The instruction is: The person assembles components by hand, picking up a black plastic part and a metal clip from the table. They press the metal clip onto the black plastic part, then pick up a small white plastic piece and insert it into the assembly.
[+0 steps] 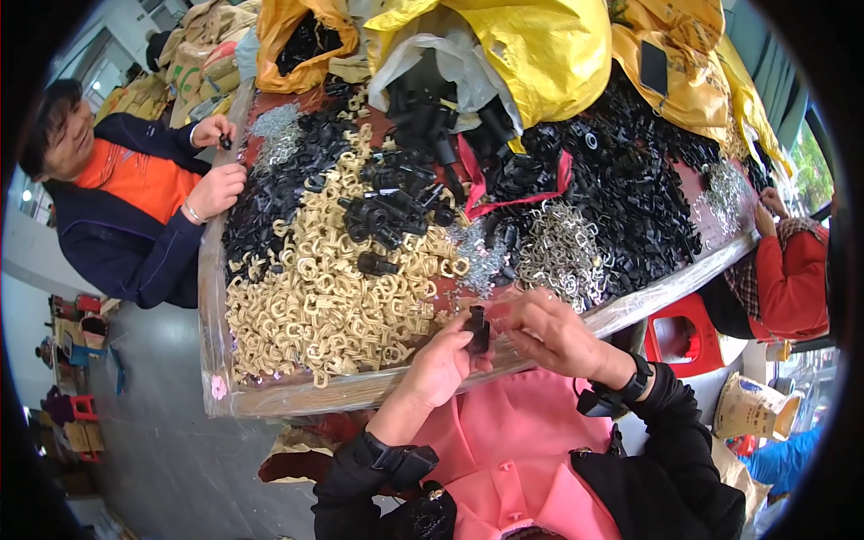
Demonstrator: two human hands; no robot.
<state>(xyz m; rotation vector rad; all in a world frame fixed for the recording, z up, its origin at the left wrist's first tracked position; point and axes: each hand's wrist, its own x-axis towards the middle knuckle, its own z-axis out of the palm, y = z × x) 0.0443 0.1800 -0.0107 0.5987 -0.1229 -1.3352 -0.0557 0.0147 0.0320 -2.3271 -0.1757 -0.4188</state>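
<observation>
Over the near edge of the table, my left hand (436, 367) is closed around a small black plastic part (478, 331), held upright between thumb and fingers. Just to its right, my right hand (565, 340) has its fingertips pinched together close to the part. Whatever those fingertips may hold is too small to make out. Beyond my hands lie a heap of bent metal hooks (565, 256) and a smaller scatter of fine silvery pieces (480, 259). A wide pile of beige plastic rings (333, 301) spreads to the left, with several larger black cylindrical parts (382, 216) on top.
A plastic-wrapped wooden rim (315, 399) edges the table. Black parts (621, 193) cover its right side, crossed by a red ribbon (520, 206). Yellow sacks (549, 63) stand behind. One person (135, 198) works at the left, another (792, 270) at the right, near a red stool (677, 337).
</observation>
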